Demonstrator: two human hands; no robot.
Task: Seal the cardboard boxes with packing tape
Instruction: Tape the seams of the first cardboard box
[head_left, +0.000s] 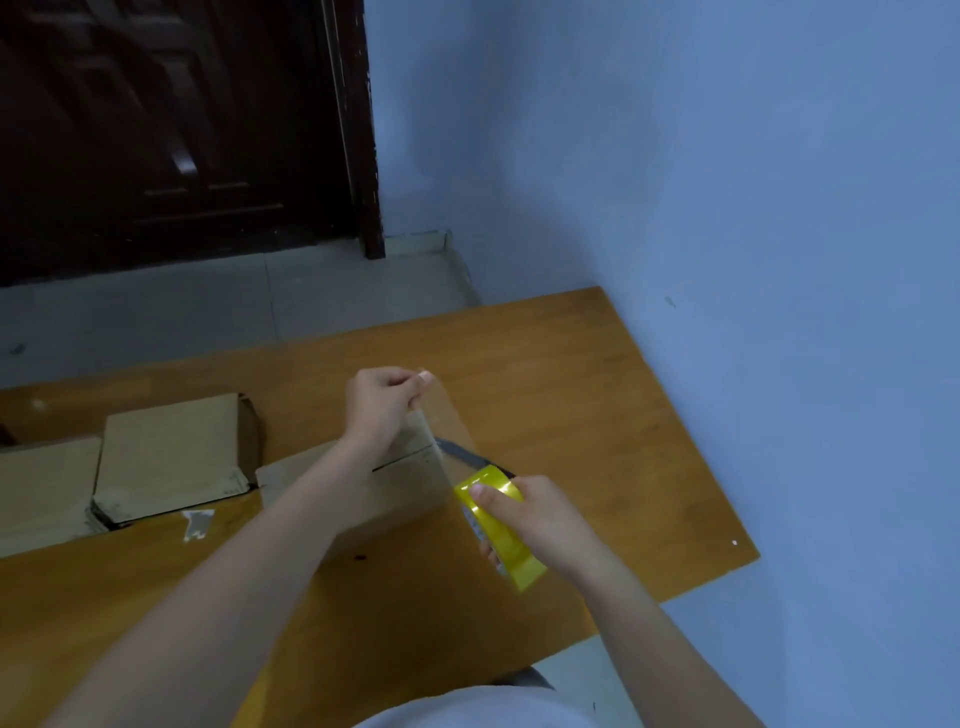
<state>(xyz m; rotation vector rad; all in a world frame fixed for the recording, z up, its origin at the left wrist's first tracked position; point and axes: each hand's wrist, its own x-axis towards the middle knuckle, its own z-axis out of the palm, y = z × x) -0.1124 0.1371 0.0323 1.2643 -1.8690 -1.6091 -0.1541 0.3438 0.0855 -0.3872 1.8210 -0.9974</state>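
While the left hand pinches the clear tape's free end and the right hand grips the yellow roll, the stretched strip runs between them above the cardboard box on the surface.

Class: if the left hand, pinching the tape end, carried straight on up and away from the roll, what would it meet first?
Probably nothing: beyond the left hand only bare table shows, though depth is unclear.
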